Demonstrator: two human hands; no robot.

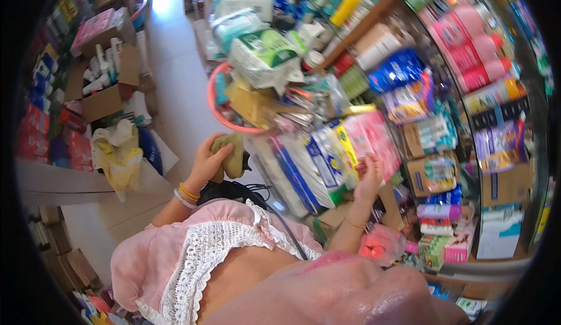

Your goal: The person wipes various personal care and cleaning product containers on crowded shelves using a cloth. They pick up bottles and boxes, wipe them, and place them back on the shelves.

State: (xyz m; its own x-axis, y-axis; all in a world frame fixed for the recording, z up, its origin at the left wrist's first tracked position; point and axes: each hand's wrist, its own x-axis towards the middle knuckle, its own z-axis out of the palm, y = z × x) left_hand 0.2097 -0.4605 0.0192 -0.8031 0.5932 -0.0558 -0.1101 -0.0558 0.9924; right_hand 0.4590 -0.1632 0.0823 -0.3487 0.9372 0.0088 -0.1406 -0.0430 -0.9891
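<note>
A: Where's the olive-green piece of soft cloth [235, 160]?
B: In the left hand [211, 158], which is closed around it. Most of the cloth bulges out at three o'clock from the palm, bunched up, with the fingers over its upper part.

A: What's around that hand?
B: The round, salmon-pink plastic tub [213, 104], heaped with goods, is near it at one o'clock. Well apart, at nine o'clock, hangs a pale yellow, crumpled fabric piece [117, 156].

A: And the right hand [369, 177]?
B: Well apart from the cloth, out at about three o'clock from it. Its fingers are bent, half curled. I can't tell whether they pinch anything.

A: What's nearest to it?
B: A pink, flat, plastic-wrapped packet [372, 135], just beyond the fingertips at twelve o'clock. Whether they touch, I can't tell. White-and-blue, plastic-wrapped packs [301, 170] lie in a row at nine o'clock, and a translucent, pinkish-red plastic bag [383, 244] sits near six.
</note>
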